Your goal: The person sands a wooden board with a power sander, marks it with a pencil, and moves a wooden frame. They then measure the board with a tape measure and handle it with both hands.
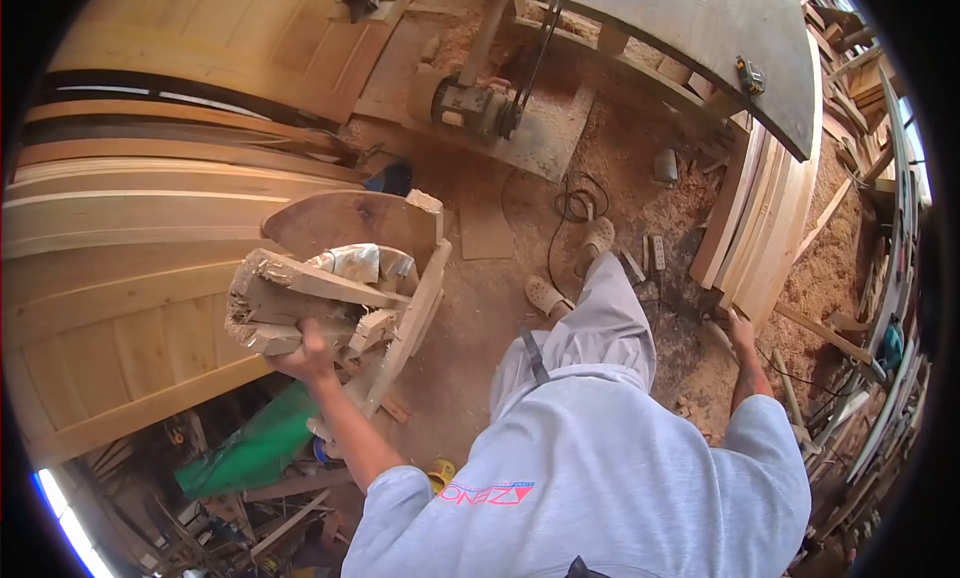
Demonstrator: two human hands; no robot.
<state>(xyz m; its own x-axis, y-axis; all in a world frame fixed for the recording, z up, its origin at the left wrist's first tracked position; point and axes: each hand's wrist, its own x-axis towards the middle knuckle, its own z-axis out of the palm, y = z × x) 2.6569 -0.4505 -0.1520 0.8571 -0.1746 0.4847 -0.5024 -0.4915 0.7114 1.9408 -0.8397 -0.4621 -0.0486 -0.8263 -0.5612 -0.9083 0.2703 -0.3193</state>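
Observation:
On the left, my left hand [305, 353] is closed on the edge of a rough wooden stand [395, 353], built from rough-cut pieces. Its thumb lies on the inner side, and the fingers are partly hidden beneath. A flat brown wooden piece with a curved edge [325, 223] is just beyond this stand. My right hand [742, 336] is at the near end of a stack of long planed boards [765, 228]. Its fingers are closed at the end of a board, though their grip is partly hidden.
A motor with a belt [470, 106] sits on the floor below a large tabletop [700, 38], which carries a tape measure [750, 76]. Wooden panels [130, 378] line the left. A cable [580, 198] and a power strip [655, 253] lie near my feet. Sawdust and offcuts cover the right side.

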